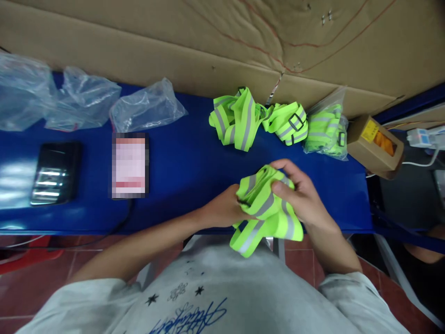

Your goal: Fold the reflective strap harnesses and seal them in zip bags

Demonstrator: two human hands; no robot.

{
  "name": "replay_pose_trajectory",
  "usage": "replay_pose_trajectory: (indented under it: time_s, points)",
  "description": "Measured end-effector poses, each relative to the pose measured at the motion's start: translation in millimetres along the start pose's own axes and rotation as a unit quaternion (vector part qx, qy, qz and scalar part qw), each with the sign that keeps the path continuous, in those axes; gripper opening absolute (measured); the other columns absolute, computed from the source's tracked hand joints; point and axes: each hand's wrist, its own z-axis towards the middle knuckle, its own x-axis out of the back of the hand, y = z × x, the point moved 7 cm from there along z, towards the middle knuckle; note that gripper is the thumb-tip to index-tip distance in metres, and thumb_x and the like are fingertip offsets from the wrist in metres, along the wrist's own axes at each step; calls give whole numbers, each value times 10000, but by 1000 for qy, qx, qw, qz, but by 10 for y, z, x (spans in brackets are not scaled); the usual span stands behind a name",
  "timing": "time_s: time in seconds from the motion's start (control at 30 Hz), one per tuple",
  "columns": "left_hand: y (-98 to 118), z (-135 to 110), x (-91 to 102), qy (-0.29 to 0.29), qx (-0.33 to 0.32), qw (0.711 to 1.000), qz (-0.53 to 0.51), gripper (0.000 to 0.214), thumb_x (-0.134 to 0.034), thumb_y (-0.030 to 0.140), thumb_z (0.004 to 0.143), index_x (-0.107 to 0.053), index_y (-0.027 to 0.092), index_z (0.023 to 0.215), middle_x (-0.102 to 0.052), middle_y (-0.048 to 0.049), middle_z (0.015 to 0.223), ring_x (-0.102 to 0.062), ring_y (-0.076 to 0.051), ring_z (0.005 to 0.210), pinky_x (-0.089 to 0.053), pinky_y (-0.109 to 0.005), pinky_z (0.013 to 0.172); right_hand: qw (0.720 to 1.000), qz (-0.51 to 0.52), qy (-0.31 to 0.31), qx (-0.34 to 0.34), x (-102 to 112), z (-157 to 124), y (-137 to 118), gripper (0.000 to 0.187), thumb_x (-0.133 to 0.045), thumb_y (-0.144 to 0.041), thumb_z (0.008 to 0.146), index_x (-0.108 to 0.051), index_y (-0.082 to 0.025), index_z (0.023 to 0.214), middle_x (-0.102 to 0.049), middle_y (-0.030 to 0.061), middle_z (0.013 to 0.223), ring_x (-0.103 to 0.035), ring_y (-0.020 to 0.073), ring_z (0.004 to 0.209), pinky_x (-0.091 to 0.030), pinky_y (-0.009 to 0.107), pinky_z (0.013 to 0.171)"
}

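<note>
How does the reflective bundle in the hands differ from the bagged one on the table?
The held bundle is bare; the bagged bundle sits in clear plastic. The held bundle is clasped by the left hand and right hand; the bagged bundle lies untouched on the blue table. The held bundle trails a loose end; the bagged bundle is compact. Both are neon yellow-green with grey reflective stripes.

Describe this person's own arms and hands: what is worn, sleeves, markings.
The left hand and the right hand are bare: no gloves, rings or watch show. The forearms are uncovered too. Short sleeves of a pale grey T-shirt cover only the upper arms; its front bears dark blue script and small black stars.
</note>
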Motion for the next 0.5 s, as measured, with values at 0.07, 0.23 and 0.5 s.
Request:
replay_pose_trajectory:
  time_s: [0.07, 0.23, 0.5]
  points:
    - [27, 18, -27, -32, -24, 999, -1, 433, -847, 389, 756, -682, 184, 1099, -751, -69, 1115, -689, -238, 1037, -563, -366, 919, 999, -3, -34, 1, -40, 43, 31, 494, -728, -697, 849, -628, -260, 1058, -726, 2, 964, -689, 172, 758, -583, 294, 650]
    - [37, -48, 45, -174, -17, 984, 14, 638, -917, 403, 715, -659, 201, 1263, -732, -98, 1201, -693, -278, 1119, -559, -403, 974, 968, -170, 137, 126, 242, -90, -86, 466, -820, -570, 830, -624, -294, 1151, -724, 4, 985, -686, 187, 737, -574, 320, 622]
    - [267, 66, 58, -14, -103, 991, -90, 1093, -966, 304, 629, -415, 302, 1572, -565, -103, 1527, -527, -316, 1430, -434, -460, 1191, 866, -348, 58, 354, 20, -270, -371, 303, -724, -424, 946, -683, -404, 1246, -748, 8, 1298, -717, 308, 1197, -607, 505, 995]
